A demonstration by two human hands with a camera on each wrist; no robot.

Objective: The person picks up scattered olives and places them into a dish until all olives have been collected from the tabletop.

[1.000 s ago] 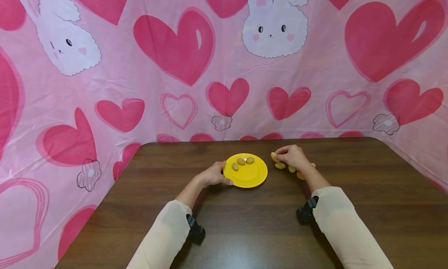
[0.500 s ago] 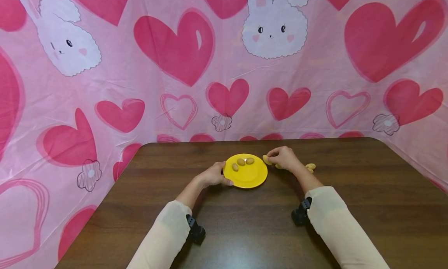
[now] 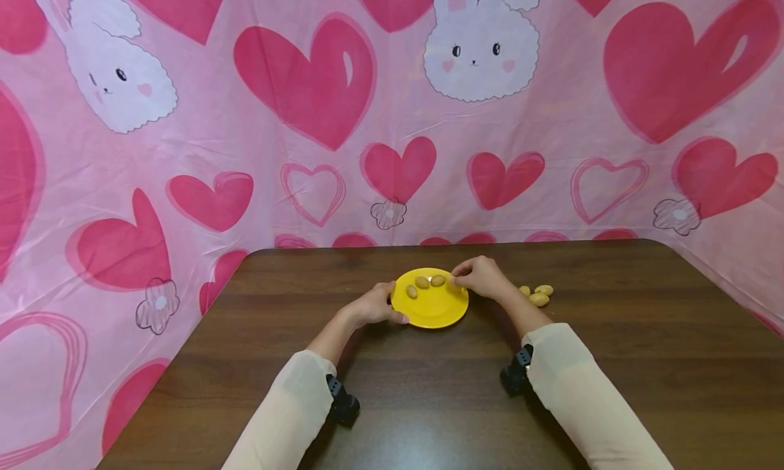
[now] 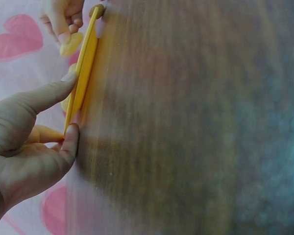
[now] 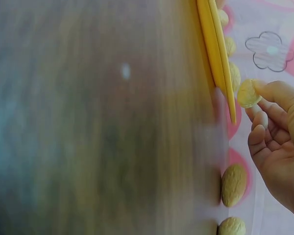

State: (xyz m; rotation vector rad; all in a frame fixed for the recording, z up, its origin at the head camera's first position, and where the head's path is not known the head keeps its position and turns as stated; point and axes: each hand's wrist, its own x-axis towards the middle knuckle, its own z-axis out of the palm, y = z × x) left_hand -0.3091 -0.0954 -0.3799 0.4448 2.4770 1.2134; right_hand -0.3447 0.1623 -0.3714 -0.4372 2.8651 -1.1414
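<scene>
In the head view, my left hand (image 3: pixel 371 303) grips the left rim of a yellow plate (image 3: pixel 431 313), thumb on top and fingers beneath. Several small tan ovals, potato-like with wrinkled skin, lie on its far half; one oval (image 3: pixel 412 292) is nearest my left hand. My right hand (image 3: pixel 484 277) reaches over the plate's right rim. The right wrist view shows its thumb and finger pinching another tan oval (image 5: pixel 248 94) a little above the plate. The left wrist view shows the left thumb (image 4: pixel 54 94) pressing the rim.
Several more tan ovals (image 3: pixel 539 299) lie on the dark wooden table (image 3: pixel 416 395), right of the plate and partly behind my right wrist. A pink cloth (image 3: pixel 392 116) with hearts and rabbits hangs behind the table.
My right hand has moved left with the pinched tan oval, from the ovals on the table to over the plate's right edge. The left hand and plate have stayed still.
</scene>
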